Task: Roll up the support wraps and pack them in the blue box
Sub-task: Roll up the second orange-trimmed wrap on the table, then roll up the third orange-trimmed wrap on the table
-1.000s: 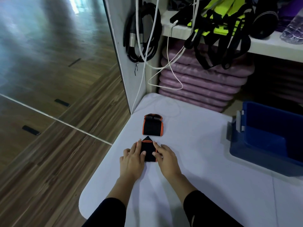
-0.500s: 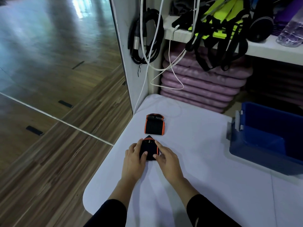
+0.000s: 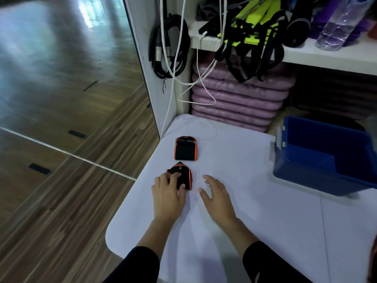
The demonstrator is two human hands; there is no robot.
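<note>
Two black support wraps with orange edges lie on the white table (image 3: 234, 201) near its left side. The far wrap (image 3: 186, 149) lies flat and untouched. The near wrap (image 3: 182, 176) is partly rolled, and my left hand (image 3: 168, 193) rests on it with the fingers curled over its left half. My right hand (image 3: 216, 194) hovers just right of that wrap with spread fingers, holding nothing. The blue box (image 3: 318, 178) stands open at the table's right side, well apart from both hands.
The table's rounded left edge drops to a wooden floor. Behind the table stand a stack of purple mats (image 3: 234, 99), hanging black cables (image 3: 169, 45) and white cords, and a shelf (image 3: 326, 56) with straps and a water bottle (image 3: 338, 25).
My right hand has come off the near wrap and moved a little to the right. My left hand stays on the wrap.
</note>
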